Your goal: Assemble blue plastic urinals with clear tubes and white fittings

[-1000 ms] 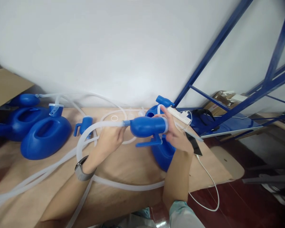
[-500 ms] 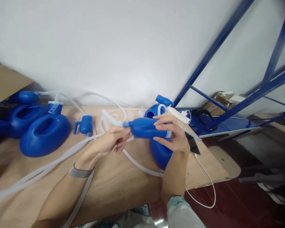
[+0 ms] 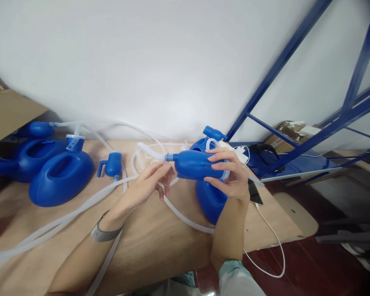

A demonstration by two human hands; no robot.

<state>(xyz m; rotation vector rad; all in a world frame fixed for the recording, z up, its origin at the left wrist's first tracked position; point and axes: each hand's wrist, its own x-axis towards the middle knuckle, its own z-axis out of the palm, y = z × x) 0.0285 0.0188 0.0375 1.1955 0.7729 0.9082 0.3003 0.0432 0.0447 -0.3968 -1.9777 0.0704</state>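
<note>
Hoses (image 3: 106,190) across table (image 3: 160,234), phone (image 3: 255,194) beside right hand (image 3: 237,176)

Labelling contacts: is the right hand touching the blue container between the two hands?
Touching. The head view shows it: the right hand wraps the right end of the blue container, its fingertips lying on the surface with no visible gap.

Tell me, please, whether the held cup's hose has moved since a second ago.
Yes: the hose now bends farther right and nearer the wall, judged against the handled cup on the table.
</note>
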